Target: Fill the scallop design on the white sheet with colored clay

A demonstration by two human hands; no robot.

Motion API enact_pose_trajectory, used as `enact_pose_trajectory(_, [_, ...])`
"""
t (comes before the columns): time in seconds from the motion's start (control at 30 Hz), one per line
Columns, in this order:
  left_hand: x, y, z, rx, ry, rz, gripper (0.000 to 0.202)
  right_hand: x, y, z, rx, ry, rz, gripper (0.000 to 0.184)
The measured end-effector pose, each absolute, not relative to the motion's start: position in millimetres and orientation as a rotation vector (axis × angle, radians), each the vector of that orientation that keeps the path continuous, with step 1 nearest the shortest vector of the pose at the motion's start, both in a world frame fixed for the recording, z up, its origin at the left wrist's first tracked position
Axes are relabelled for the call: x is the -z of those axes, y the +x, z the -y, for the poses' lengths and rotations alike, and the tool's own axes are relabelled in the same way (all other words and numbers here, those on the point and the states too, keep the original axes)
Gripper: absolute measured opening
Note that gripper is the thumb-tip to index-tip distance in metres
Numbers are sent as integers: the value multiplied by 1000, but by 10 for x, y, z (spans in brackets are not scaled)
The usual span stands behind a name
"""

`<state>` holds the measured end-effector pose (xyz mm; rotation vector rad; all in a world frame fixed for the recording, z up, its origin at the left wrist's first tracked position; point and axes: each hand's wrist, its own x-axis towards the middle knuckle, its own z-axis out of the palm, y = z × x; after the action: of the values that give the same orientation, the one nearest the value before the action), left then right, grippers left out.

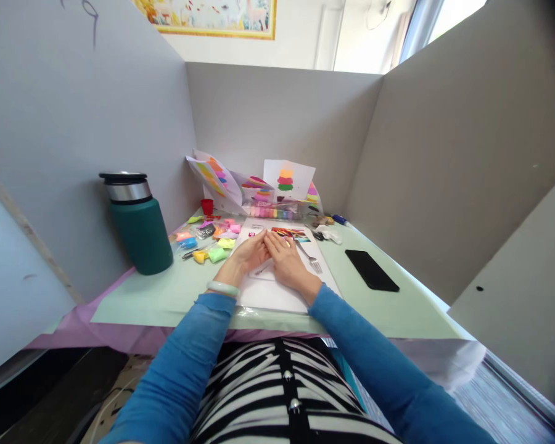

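Note:
My left hand [248, 254] and my right hand [287, 259] lie side by side on a white sheet [271, 293] in the middle of the desk, fingertips meeting near the top. The fingers look stretched out and pressed flat on the sheet. I cannot make out anything held under them. A pale bangle [222, 288] sits on my left wrist. A metal fork [311, 259] lies on the sheet just right of my right hand. A colourful printed strip [290, 232] lies beyond my fingertips.
A green flask [139, 223] stands at the left. Small coloured clay packets [210, 240] lie left of the sheet. A black phone [371, 269] lies at the right. Coloured paper cards [259, 183] and a row of clay tubs stand at the back. Grey partition walls enclose the desk.

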<state>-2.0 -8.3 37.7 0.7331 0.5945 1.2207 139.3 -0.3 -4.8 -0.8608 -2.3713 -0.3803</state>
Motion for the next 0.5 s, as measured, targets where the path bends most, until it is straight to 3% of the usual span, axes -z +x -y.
enact_pose_trajectory(0.33, [-262,-97,51,-1353,906,-908,5,-43,1634,-137,163,-1155,1880,49])
enact_pose_trajectory(0.5, [-388,-225,79,-1304,1135,-1059,12,-57,1838,-243,119,-1305,1738,42])
